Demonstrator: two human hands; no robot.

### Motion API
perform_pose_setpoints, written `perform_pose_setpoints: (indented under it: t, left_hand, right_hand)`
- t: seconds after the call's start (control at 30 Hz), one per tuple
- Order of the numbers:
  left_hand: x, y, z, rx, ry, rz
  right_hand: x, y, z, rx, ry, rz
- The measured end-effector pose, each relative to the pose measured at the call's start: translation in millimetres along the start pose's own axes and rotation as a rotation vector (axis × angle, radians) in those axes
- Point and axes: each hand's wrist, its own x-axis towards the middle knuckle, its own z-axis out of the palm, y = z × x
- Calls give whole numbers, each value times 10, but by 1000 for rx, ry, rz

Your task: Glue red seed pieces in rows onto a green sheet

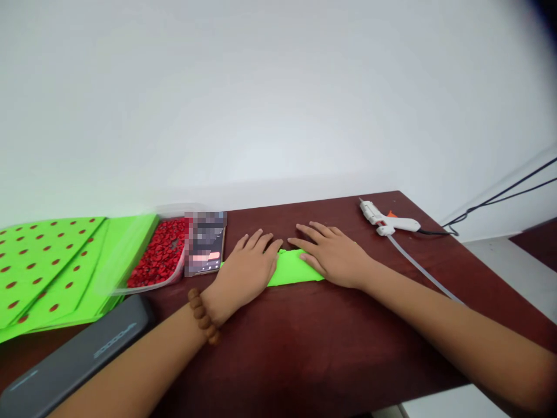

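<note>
A bright green strip, perhaps folded felt or foam sheet, lies flat on the dark red table. My left hand rests palm down over its left part, fingers stretched out towards the wall. Over the right part lies my right hand, also flat with the fingers spread. The middle of the strip shows between the two hands, and both its ends are partly covered. A phone with its screen lit lies just left of my left hand.
Left of the phone, a clear plastic tub holds many small red pieces. Green sheets with red dots lie at far left. A grey power bank sits in front. A white glue gun with a glue stick and black cable is at right.
</note>
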Motion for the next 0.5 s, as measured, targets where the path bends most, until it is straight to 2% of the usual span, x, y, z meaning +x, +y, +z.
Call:
perform_pose_setpoints:
  t: [0.1, 0.2, 0.4, 0.5]
  left_hand:
    - [25, 10, 73, 1, -8, -9]
    - [16, 6, 55, 19, 12, -10]
    - [-227, -41, -68, -19, -1, 174]
    - [-309, -31, -88, 7, -23, 146]
  right_hand:
    - [15, 1, 64, 16, -5, 20]
    - [9, 6, 29, 26, -1, 28]
    - [-205, -47, -136, 63, 1, -126]
    - [-278, -98, -156, 72, -34, -105]
